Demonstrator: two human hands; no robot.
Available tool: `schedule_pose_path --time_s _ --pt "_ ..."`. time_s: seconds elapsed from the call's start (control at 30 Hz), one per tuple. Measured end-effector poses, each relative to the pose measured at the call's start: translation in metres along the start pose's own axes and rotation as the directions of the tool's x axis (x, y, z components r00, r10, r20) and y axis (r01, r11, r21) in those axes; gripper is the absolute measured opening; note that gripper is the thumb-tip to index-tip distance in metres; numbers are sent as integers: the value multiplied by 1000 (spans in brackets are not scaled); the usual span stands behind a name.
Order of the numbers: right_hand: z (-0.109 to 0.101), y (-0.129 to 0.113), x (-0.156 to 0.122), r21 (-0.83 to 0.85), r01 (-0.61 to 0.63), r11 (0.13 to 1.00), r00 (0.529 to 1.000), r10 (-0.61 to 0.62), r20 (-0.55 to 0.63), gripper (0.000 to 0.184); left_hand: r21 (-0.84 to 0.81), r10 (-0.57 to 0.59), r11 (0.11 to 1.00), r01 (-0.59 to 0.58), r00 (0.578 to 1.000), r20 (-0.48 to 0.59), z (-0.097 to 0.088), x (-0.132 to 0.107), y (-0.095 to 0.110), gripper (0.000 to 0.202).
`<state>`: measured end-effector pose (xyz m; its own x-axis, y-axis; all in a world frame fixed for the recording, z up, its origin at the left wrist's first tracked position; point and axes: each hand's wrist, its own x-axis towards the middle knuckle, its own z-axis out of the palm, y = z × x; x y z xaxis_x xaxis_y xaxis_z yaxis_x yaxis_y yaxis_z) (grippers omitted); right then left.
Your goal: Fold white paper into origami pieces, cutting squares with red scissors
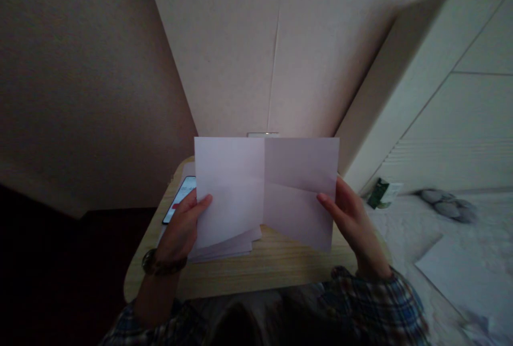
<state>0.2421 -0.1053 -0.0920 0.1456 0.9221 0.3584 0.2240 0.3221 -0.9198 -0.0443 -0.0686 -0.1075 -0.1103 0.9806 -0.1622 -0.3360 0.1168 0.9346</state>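
A sheet of white paper [230,186] is held up above the small wooden table, with a vertical crease down its middle and a fainter crease across the right half. My left hand [182,223] grips its left edge, thumb on the front face and fingers behind. At the right edge my right hand [352,220] pinches it the same way. Behind the left hand lies a phone [175,204] with a lit screen, partly covered. More white sheets [228,248] rest on the table under the raised paper.
The wooden table [216,276] has rounded corners and stands against a pale wall [232,57]. To the right, a light bedspread [404,228] carries a green-and-white packet [380,195], a grey soft object [447,204] and a large white sheet [468,271]. A pale cabinet [452,105] rises behind it.
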Motion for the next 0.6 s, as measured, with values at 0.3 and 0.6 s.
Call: schedule_pose_path --time_s 0.3,0.6 --pt "14 22 -8 366 -84 927 995 56 86 49 -254 -39 967 5 991 -127 17 -8 -6 26" --pt "41 6 8 217 -58 974 996 43 75 44 -221 -163 960 172 985 60 29 -37 -25 42"
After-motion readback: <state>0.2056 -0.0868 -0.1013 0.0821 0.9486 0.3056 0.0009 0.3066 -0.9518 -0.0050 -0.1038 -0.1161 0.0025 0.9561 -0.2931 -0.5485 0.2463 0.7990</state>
